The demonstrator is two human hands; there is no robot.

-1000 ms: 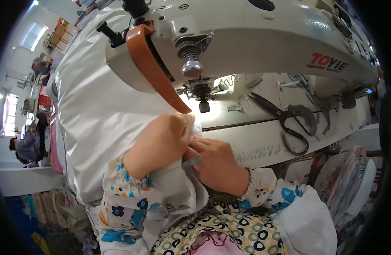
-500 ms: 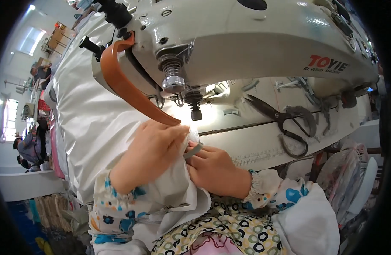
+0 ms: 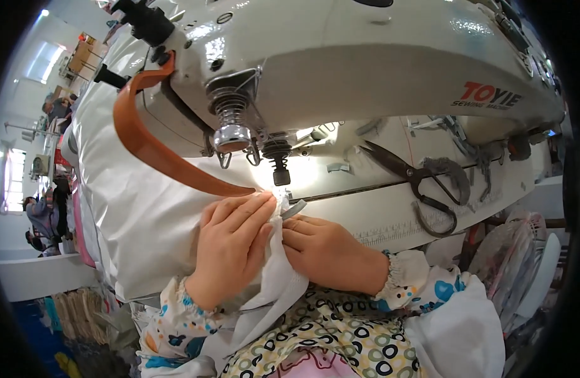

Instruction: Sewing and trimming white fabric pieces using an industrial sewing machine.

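My left hand (image 3: 236,242) lies flat on the white fabric (image 3: 139,233), fingers stretched toward the lit needle area of the sewing machine (image 3: 365,69). Beside it, my right hand (image 3: 331,255) has its fingers bent and pressed together on the fabric's edge; its fingertips are partly hidden. A short grey strip (image 3: 294,209) sticks up from the fabric edge by those fingers. Just beyond both hands is the black spring-loaded post (image 3: 280,170) of the machine. An orange curved lever (image 3: 151,160) sweeps down to end close to my left fingertips.
Black-handled scissors (image 3: 416,179) lie on the machine bed to the right, among grey scraps (image 3: 447,170). A ruler scale (image 3: 397,234) runs along the bed's near edge. Clear plastic bags (image 3: 510,271) hang at the right. Folded cloth (image 3: 82,315) is stacked lower left. People sit in the left background.
My left hand has flattened onto the fabric, its fingers now stretched out. My right hand has shifted slightly right and down. The machine appears a little further left in view.
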